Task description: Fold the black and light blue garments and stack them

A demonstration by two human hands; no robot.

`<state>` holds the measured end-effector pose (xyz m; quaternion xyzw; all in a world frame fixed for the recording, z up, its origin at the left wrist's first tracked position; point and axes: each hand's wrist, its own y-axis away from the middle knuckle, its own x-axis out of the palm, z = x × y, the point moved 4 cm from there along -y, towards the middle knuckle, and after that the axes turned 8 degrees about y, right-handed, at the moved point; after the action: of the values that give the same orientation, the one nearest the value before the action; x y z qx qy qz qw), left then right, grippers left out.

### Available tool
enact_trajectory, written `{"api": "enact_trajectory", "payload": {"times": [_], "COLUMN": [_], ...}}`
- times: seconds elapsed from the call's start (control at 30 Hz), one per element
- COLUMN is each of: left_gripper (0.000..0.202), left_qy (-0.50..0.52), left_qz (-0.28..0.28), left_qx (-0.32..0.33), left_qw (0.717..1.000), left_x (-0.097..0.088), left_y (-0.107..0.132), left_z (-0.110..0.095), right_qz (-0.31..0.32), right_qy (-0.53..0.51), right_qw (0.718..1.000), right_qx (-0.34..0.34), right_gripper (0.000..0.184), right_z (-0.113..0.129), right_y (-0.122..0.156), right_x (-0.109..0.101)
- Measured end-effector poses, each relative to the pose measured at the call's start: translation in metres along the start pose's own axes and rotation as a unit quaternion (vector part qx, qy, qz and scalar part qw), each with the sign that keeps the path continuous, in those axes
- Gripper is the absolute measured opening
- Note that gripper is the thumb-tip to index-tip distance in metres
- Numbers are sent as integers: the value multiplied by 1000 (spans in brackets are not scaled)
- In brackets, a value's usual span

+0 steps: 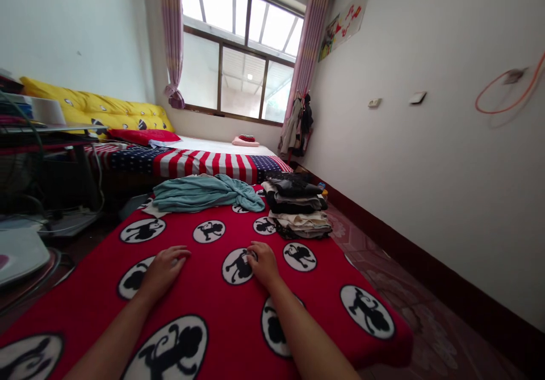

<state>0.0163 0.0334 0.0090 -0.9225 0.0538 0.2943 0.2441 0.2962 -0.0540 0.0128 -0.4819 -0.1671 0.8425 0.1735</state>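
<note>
Both of my hands rest on a red blanket [213, 306] printed with black monkeys in white circles. My left hand [164, 266] lies flat, fingers stretched forward and holding nothing. My right hand [263, 263] sits palm down with its fingers curled onto the cloth, over one of the circles; whether it pinches the fabric I cannot make out. Beyond my hands lies a crumpled teal garment [204, 192]. A stack of folded dark and beige clothes [296, 207] stands at the blanket's far right.
A bed with a stars-and-stripes cover [200, 161], red pillow and yellow cushions stands under the window. A desk with cables [51, 141] is at left, an iron-like white object [19, 252] near it. Tiled floor [409, 295] runs along the right wall.
</note>
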Motion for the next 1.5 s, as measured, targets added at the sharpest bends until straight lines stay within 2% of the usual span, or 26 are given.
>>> {"api": "enact_trajectory", "payload": {"times": [0.47, 0.83, 1.1, 1.5], "left_gripper": [31, 31, 28, 26], "left_qy": [9, 21, 11, 8], "left_qz": [-17, -30, -30, -41], "left_qx": [-6, -4, -3, -18], "left_qw": [1000, 999, 1000, 999], "left_x": [-1, -4, -2, -3], "left_y": [-1, 3, 4, 6], "left_z": [12, 0, 5, 0], "right_qz": [-15, -10, -3, -16], "right_qy": [-14, -19, -31, -10], "right_qw": [1000, 1000, 999, 1000], "right_qx": [14, 1, -10, -23], "right_gripper": [19, 18, 17, 17], "right_z": [-5, -6, -13, -15], "right_y": [-2, -3, -7, -8], "right_x": [2, 2, 8, 9]}}
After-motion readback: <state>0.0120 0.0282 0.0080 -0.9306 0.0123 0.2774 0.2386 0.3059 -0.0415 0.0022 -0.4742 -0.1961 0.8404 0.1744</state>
